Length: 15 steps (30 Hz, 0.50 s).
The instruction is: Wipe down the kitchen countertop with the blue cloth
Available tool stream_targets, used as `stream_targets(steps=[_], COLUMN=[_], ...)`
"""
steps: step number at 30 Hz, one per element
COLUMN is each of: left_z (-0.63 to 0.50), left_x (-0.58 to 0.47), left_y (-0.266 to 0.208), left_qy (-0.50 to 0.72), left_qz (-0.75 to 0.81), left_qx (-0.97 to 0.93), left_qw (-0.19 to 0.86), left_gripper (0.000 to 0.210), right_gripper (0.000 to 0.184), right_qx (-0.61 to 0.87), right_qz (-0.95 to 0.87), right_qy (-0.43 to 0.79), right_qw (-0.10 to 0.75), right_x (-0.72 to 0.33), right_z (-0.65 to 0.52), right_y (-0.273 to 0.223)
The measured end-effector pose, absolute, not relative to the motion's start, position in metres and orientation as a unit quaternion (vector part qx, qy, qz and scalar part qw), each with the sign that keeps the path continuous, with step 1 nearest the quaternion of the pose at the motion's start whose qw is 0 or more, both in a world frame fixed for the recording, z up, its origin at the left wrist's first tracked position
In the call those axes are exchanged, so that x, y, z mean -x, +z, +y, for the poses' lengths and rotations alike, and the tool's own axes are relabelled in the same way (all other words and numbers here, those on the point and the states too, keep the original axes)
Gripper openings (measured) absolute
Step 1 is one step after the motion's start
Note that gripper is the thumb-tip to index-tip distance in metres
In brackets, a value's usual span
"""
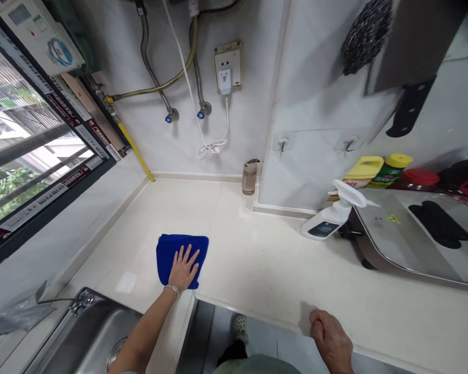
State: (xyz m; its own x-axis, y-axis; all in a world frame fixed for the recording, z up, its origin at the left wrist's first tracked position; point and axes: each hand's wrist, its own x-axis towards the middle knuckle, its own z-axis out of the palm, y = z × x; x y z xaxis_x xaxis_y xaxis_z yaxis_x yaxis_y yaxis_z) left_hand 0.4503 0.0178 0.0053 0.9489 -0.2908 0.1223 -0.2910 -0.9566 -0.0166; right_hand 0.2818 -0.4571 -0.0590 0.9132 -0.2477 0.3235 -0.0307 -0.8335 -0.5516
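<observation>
a roughly square blue cloth (167, 254) lies flat on the white counter (253, 254), directly under the left hand (184, 268), palm down, fingers spread. the right hand (331, 337), curled closed, is well apart at the counter's front. open counter stretches rightward from the cloth to a spray bottle (323, 224); a sink (95, 327) sits front-left.

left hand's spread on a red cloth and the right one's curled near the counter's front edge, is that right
Not quite: the head view shows the cloth is blue, not red. The left hand is spread on it, and the right hand is curled near the front edge of the counter.
</observation>
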Motion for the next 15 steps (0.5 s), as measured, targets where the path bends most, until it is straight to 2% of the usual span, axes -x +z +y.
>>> stream_targets(steps=[15], left_z=[0.012], left_x=[-0.444], left_y=[0.009], left_qy=[0.058], left_qz=[-0.174], left_qx=[-0.983], left_qw=[-0.009], left_gripper=[0.059], right_gripper=[0.032], right_qx=[0.929], right_qz=[0.150], right_qy=[-0.219], right_qw=[0.257], right_x=[-0.291], right_z=[-0.443], right_y=[-0.053])
